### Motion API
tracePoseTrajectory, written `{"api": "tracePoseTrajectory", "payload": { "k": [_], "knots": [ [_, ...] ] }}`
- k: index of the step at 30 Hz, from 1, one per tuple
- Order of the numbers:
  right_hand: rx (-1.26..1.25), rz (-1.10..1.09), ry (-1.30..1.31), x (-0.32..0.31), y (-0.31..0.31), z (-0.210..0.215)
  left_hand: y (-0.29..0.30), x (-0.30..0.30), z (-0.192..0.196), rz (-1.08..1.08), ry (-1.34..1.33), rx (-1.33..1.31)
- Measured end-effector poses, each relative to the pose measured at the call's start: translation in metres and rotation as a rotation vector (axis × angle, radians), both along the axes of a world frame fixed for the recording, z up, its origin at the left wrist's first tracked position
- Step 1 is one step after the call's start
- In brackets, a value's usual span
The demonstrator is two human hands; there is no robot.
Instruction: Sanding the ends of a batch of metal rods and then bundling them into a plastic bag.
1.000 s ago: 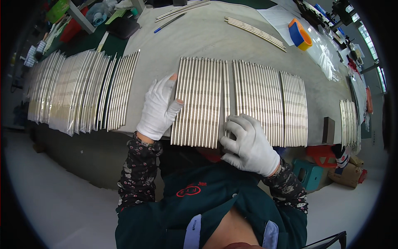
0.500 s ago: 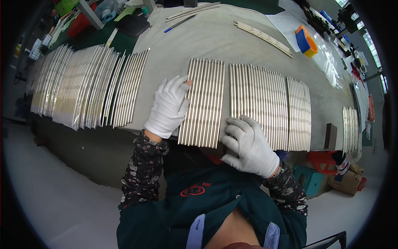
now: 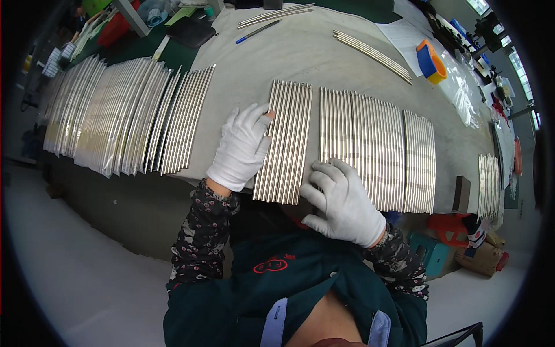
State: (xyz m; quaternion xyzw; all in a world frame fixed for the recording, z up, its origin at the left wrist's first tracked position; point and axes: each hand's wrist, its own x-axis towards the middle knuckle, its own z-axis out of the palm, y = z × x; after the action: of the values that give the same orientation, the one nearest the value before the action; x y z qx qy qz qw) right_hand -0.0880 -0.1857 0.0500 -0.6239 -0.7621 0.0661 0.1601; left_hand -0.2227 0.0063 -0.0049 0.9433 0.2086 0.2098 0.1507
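My left hand (image 3: 240, 147), in a white glove with a bare fingertip showing, lies along the left edge of a middle row of slim silver metal rods (image 3: 287, 139). Its fingers are stretched and touch the outer rods. My right hand (image 3: 341, 202), also gloved in white, has its fingers bent and apart. It rests over the near left end of a wider row of similar rods (image 3: 370, 139), partly covering them. A strip of bare cloth separates the two rows. To the right, another narrow row (image 3: 420, 162) lies close beside the wide one.
At left are rods in clear plastic bags (image 3: 110, 115) and unbagged rods (image 3: 188, 118). Farther back lie a pen (image 3: 257, 32), loose rods (image 3: 373, 56) and an orange-and-blue tape roll (image 3: 432, 62). A dark block (image 3: 461, 194) and more rods (image 3: 488, 185) sit near the right edge.
The middle row looks narrower, and the left part of the wide row looks broader. My right hand has shifted slightly left; my left hand stays against the middle row. The whole view has shifted slightly.
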Motion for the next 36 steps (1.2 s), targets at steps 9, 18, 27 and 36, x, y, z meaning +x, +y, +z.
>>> {"api": "tracePoseTrajectory", "payload": {
  "k": [9,18,27,36],
  "knots": [
    [0.051,0.029,-0.034,-0.007,0.011,0.002,0.001,0.000,0.003,-0.010,-0.018,-0.002],
    [0.022,0.017,-0.046,-0.013,0.018,0.002,0.000,0.001,-0.002,0.006,-0.011,0.030],
    [0.019,0.011,-0.046,-0.018,0.028,-0.001,0.000,0.002,0.000,0.007,-0.036,0.049],
    [0.012,0.018,-0.009,-0.023,0.035,-0.002,0.001,0.002,-0.004,-0.005,-0.055,-0.006]
  ]
}}
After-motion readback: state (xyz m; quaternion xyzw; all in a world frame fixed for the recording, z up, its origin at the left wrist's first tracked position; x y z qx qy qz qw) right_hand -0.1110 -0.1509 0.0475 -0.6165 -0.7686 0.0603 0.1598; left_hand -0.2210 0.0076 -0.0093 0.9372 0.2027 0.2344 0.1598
